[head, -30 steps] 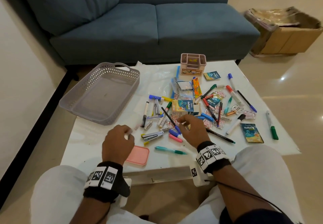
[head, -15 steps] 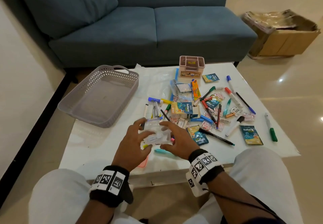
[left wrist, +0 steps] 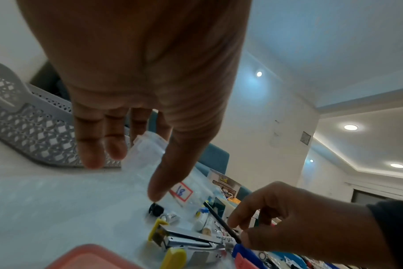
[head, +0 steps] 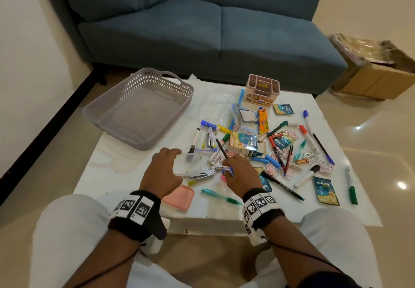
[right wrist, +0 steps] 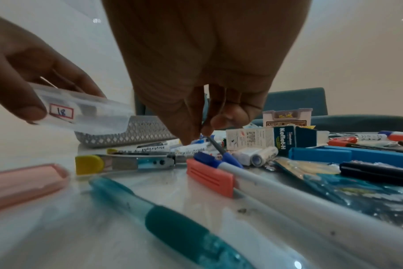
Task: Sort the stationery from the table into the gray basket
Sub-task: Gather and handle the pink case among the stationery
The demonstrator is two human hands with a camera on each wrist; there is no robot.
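Two hands over white table [head: 125, 166]. Head view: left hand [head: 162, 176] grips clear plastic box [head: 190, 164] just above table, right of gray basket [head: 139, 107] at far left. Right hand [head: 241, 175] at near edge of stationery pile.

Left wrist: thumb and fingers [left wrist: 90, 145] clasp box; stapler [left wrist: 186, 240] below.

Right wrist: fingertips [right wrist: 189, 134] pinch thin dark pen [right wrist: 215, 144]; teal pen [right wrist: 173, 220] nearest.

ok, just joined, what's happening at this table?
A seated person is sorting scattered stationery on the white table. The left hand holds a small clear plastic box with a red-bordered label, lifted off the table. The right hand reaches into the pile, its fingers pinching a thin dark pencil-like stick. The gray perforated basket has nothing in it yet.
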